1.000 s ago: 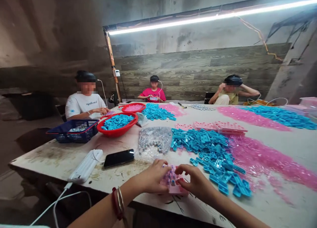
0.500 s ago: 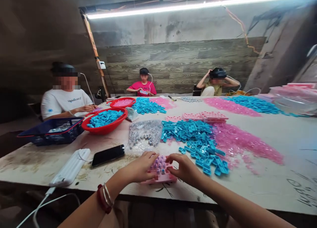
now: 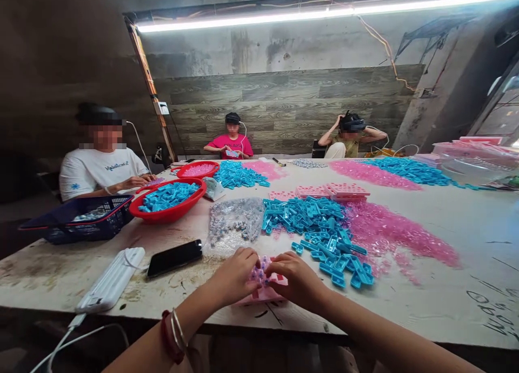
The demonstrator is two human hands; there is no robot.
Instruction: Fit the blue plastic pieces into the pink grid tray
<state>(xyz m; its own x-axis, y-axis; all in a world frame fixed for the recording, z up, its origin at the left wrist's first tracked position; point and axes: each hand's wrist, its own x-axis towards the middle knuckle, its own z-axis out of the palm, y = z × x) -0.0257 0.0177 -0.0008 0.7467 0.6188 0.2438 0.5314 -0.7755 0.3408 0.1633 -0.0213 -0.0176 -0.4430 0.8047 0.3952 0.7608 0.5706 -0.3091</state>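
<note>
A pink tray [image 3: 265, 295] studded with small pale purple-blue pieces [image 3: 264, 263] lies at the table's near edge, partly covered by my hands. My left hand [image 3: 238, 275] bends over its left side, fingers curled down among the pieces. From the right, my right hand [image 3: 295, 278] reaches in with thumb and fingertips drawn together at the same pieces. What either set of fingertips holds is too small to make out. Just beyond lie a heap of blue plastic parts [image 3: 312, 216] and a clear bag of small grey bits [image 3: 235, 221].
Pink clear pieces [image 3: 397, 235] spread to the right, below stacked pink trays [image 3: 346, 191]. On the left are a phone [image 3: 174, 258], a white power bank [image 3: 110, 281], a red basin [image 3: 172, 213] of blue parts and a dark blue basket [image 3: 97, 224]. Three people sit across the table.
Both hands have closed in on the tray, and my right fingers and thumb have come together over the pieces. The view has shifted slightly.
</note>
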